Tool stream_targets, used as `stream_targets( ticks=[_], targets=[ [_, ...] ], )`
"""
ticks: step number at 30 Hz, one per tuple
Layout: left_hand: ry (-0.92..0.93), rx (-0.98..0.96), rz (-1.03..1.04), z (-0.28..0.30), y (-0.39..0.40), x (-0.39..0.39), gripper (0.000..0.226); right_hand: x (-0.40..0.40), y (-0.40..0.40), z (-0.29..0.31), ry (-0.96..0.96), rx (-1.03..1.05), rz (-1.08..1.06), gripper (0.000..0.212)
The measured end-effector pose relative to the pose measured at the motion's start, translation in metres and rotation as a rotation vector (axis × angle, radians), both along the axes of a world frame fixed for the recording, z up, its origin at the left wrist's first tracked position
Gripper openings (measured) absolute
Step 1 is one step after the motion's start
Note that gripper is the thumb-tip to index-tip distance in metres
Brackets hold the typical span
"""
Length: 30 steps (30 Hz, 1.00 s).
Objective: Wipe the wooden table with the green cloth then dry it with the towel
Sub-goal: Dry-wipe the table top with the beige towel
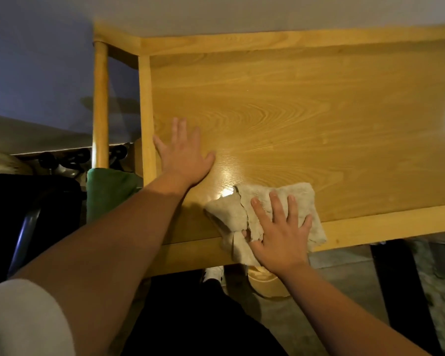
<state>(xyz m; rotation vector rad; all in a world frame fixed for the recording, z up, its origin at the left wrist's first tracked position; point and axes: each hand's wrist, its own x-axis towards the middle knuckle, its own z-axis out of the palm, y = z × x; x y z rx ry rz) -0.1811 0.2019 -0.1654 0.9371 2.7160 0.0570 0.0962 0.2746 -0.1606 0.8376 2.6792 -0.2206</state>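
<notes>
From the head view I judge I'm on the drying step: my right hand (280, 227) presses flat, fingers spread, on the crumpled beige towel (265, 217) at the lower-centre edge of the glossy yellow wooden counter (293, 111), my left hand (184, 152) lies open and empty at centre-left, the dark green cloth (108, 194) hangs off the left side, and next I should sweep the towel towards the upper right.

Pale wall (242, 11), grey floor (344, 278), dim light, perhaps a black chair (23, 201) at left.
</notes>
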Motion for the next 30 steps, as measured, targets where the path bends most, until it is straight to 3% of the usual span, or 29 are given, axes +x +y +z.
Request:
stream_targets(
  ticks=[4,18,26,30],
  targets=[
    [-0.031,0.02,-0.12,-0.003,0.038,0.032,0.082,0.006,0.0,0.003,-0.008,-0.007,-0.054,0.081],
    [0.078,-0.003,-0.13,-0.015,0.05,0.035,0.084,-0.031,0.058,-0.008,-0.012,-0.025,-0.008,0.096],
    [0.019,0.032,-0.148,-0.019,0.049,0.031,0.077,-0.16,0.163,-0.016,0.098,0.012,-0.092,0.076],
    [0.022,0.038,-0.137,-0.026,0.051,0.028,0.08,-0.234,0.214,-0.023,0.126,0.069,-0.067,0.085]
  ],
)
